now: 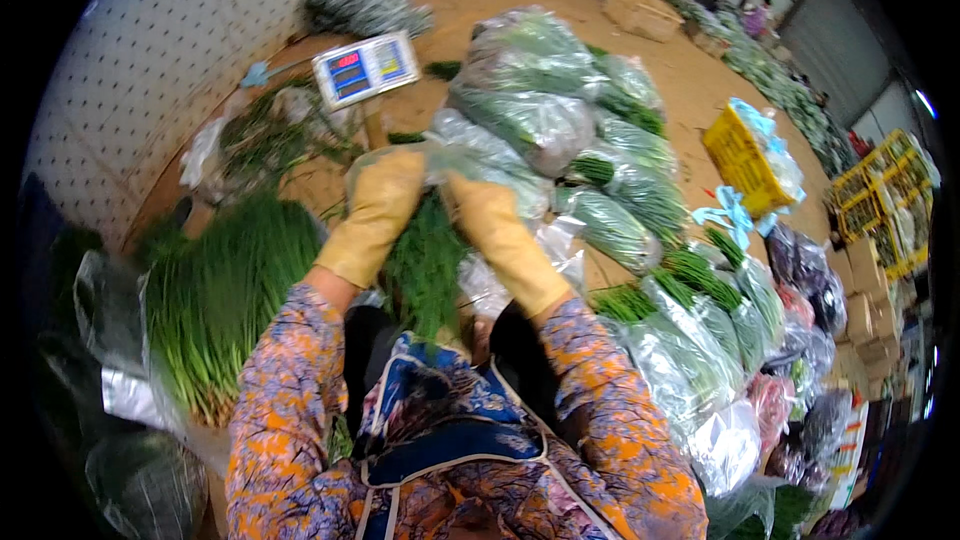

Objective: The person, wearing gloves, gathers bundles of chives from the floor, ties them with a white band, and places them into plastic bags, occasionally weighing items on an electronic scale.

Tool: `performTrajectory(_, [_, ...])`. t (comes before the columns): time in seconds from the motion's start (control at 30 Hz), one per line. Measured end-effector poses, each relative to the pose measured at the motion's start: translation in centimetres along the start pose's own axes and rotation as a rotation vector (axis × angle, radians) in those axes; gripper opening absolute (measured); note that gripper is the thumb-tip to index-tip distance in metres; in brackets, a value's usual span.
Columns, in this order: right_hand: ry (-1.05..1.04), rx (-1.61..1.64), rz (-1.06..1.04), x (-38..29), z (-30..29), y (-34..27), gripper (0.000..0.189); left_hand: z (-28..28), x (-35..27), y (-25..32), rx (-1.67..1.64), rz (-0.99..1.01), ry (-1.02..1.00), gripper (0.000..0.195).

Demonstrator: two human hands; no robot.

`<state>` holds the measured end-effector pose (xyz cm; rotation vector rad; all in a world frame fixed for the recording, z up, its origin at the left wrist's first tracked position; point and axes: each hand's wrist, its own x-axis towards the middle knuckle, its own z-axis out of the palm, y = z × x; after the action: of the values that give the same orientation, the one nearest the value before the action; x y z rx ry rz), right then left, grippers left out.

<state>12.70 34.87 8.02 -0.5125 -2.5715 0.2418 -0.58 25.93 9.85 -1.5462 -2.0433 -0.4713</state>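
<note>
My left hand [387, 184], in a yellow rubber glove, grips the edge of a clear plastic bag [441, 155] in front of me. The bag's other side is in my right hand [484, 211], gloved the same way; the fingertips of both hands are blurred and partly hidden. Between and below my wrists hangs a bunch of thin green stalks [427, 262], its tips pointing towards my apron. To my left a large upright heap of green stalks with pale root ends [232, 300] stands in an opened plastic wrapping.
A digital scale display [365, 71] rises on a post beyond my hands. Filled clear bags of greens [525, 112] are piled ahead and right, with more bagged bunches [690, 345] beside my right arm. A yellow crate [746, 165] stands farther right. Loose stalks [270, 127] lie near the wall.
</note>
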Motion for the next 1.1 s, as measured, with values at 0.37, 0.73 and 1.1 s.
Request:
performTrajectory(0.37, [0.053, -0.032, -0.132, 12.1, -8.0, -1.3, 0.017, -4.1, 8.3, -4.1, -0.235, -0.191, -0.227, 0.017])
performTrajectory(0.73, [0.154, 0.103, -0.151, 21.0, -6.3, 0.2, 0.019, -3.7, 14.9, -12.0, -0.271, -0.33, -0.192, 0.021])
performTrajectory(1.1, [0.146, 0.294, -0.304, 7.5, -5.6, 0.9, 0.026, -5.0, 2.7, -4.6, -0.685, -0.131, 0.026, 0.014])
